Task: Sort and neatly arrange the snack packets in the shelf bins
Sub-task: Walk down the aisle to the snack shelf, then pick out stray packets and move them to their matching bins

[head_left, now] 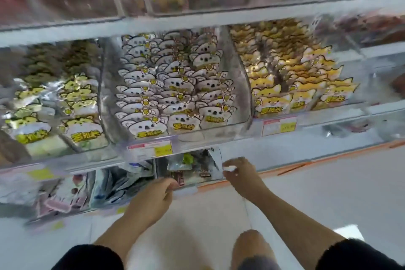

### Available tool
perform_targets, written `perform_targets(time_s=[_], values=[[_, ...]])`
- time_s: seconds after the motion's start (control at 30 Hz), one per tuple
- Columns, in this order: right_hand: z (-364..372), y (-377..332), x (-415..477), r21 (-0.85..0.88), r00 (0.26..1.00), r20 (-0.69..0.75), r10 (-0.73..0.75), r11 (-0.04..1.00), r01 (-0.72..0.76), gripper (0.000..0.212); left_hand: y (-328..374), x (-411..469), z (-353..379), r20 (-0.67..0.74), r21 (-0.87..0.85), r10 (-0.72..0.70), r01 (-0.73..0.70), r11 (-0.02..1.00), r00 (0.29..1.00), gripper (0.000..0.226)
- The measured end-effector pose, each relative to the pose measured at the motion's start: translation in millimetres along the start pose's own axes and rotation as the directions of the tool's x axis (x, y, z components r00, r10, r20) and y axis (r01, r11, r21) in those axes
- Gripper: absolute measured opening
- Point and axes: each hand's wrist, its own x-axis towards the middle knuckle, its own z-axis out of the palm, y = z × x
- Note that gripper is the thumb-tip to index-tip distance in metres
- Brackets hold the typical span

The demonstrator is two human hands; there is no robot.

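Below the middle shelf bins of white snack packets, the left hand curls loosely at a lower bin, while the right hand pinches a small white object.

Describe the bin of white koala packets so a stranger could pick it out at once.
Find the middle shelf, lined with clear bins. The koala bin is the centre one, straight above both hands. Its packets are white with yellow flowers; the neighbouring bins hold greenish-yellow and orange animal packets.
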Motion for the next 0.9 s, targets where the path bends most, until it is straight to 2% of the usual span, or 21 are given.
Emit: perform_targets(time_s=[0.1,0.2,0.27,0.3,0.33,0.43,0.5,0.57,0.63,0.7,0.8,0.87,0.9], values=[[41,12,33,-0.116,0.985,-0.132,-0.112,0.988,0.097,0.033,-35,36,15,-0.128,0.267,0.233,-0.192,0.944,0.964,0.027],[75,28,55,-0.176,0.940,-0.266,-0.215,0.969,0.172,0.035,-67,62,32,-0.180,0.462,0.503,-0.379,0.802,0.845,0.038],[89,39,64,-0.253,0.888,-0.356,-0.292,0.945,0.209,0.033,-82,74,46,-0.208,0.532,0.627,-0.452,0.717,0.751,0.025],[94,44,68,-0.282,0.862,-0.387,-0.326,0.932,0.226,0.033,-88,77,52,-0.222,0.555,0.667,-0.471,0.686,0.711,0.019],[97,49,71,-0.315,0.838,-0.411,-0.359,0.918,0.240,0.031,-92,79,57,-0.243,0.567,0.685,-0.472,0.675,0.687,0.023],[99,58,79,-0.406,0.776,-0.458,-0.433,0.879,0.250,0.021,-99,85,67,-0.270,0.585,0.704,-0.469,0.662,0.657,0.032],[100,63,84,-0.449,0.735,-0.478,-0.480,0.853,0.266,0.010,-102,87,71,-0.276,0.573,0.705,-0.476,0.666,0.654,0.031],[102,66,88,-0.442,0.731,-0.491,-0.474,0.858,0.260,0.002,-103,89,71,-0.269,0.589,0.704,-0.467,0.660,0.657,0.031],[103,66,87,-0.436,0.720,-0.507,-0.473,0.862,0.259,0.004,-102,87,71,-0.256,0.586,0.691,-0.460,0.667,0.676,0.027],[102,62,81,-0.438,0.664,-0.562,-0.493,0.858,0.266,0.004,-100,84,68,-0.248,0.586,0.683,-0.455,0.670,0.687,0.018],[97,53,56,-0.359,0.595,-0.655,-0.465,0.885,0.295,0.008,-91,73,65,-0.213,0.564,0.620,-0.422,0.709,0.756,0.025],[94,47,36,-0.289,0.606,-0.659,-0.446,0.894,0.343,0.011,-85,62,63,-0.202,0.533,0.555,-0.385,0.754,0.807,0.031],[94,46,25,-0.269,0.606,-0.650,-0.459,0.884,0.381,0.014,-82,56,62,-0.215,0.505,0.544,-0.385,0.773,0.811,0.032]])
